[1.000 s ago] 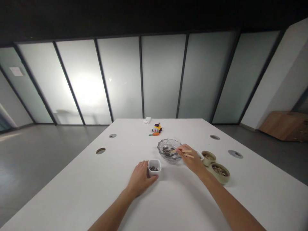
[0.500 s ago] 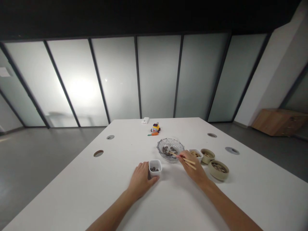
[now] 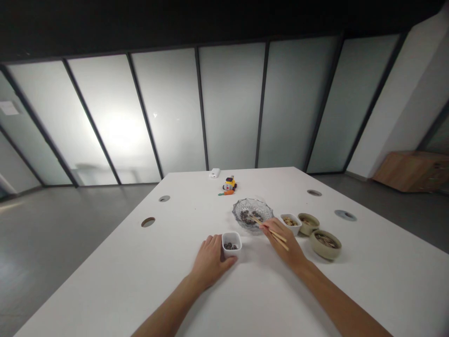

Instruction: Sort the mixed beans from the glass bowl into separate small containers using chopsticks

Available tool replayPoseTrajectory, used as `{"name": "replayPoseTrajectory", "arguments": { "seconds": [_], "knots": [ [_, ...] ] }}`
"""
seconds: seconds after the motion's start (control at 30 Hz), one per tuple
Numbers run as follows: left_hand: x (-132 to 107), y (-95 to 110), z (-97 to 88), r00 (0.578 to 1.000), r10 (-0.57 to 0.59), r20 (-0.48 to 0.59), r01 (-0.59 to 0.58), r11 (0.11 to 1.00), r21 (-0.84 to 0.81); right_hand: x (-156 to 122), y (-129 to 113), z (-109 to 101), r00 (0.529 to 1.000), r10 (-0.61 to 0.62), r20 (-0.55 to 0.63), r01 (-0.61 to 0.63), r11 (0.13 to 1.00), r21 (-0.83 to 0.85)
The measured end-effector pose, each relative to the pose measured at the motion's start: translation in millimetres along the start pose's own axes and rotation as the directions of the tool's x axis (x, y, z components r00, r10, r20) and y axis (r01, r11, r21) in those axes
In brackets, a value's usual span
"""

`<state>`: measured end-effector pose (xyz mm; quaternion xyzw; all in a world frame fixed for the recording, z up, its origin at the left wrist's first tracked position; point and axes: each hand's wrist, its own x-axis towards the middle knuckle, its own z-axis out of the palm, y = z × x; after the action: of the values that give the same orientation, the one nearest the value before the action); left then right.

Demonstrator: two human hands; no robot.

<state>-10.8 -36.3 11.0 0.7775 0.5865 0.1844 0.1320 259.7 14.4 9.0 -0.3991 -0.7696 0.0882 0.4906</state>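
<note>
In the head view, the left hand [image 3: 208,264] was wrapped around the white cup [image 3: 234,253], its fingers along the left side and its thumb at the near edge. The cup stood upright on the white surface [image 3: 140,271] with a small number of dark pieces [image 3: 230,246] at its bottom. The right hand [image 3: 282,241] was closed around a pair of chopsticks [image 3: 281,238], which slanted over the near right rim of the glass bowl [image 3: 250,228]. Their tips were down by the dark pieces inside; whether they pinched one was too small to tell.

The work looked partway along: some dark pieces lay in the cup, while more were spread across the bowl. Just to the right of the bowl, the white dish [image 3: 296,230] held pale pieces [image 3: 289,221], and the two olive bowls beyond it, the farther [image 3: 308,229] and the nearer [image 3: 325,252], held contents too blurred to name. Farther back lay a toy vehicle [image 3: 229,184] and a toy carrot [image 3: 226,193].
</note>
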Motion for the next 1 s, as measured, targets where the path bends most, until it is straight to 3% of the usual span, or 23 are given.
{"name": "replayPoseTrajectory", "arguments": {
  "seconds": [0.6, 1.0],
  "knots": [
    [-3.6, -2.5, 0.7, 0.999, 0.041, -0.024, -0.041, 0.999, 0.03, 1.7, -4.3, -4.0, 0.999, -0.017, 0.044, 0.021, 0.996, -0.088],
    [-4.2, -5.7, 3.9, 0.997, 0.065, -0.04, -0.064, 0.997, 0.04, 10.8, -0.4, -9.6, 0.999, -0.036, -0.025, 0.03, 0.977, -0.212]
  ]
}}
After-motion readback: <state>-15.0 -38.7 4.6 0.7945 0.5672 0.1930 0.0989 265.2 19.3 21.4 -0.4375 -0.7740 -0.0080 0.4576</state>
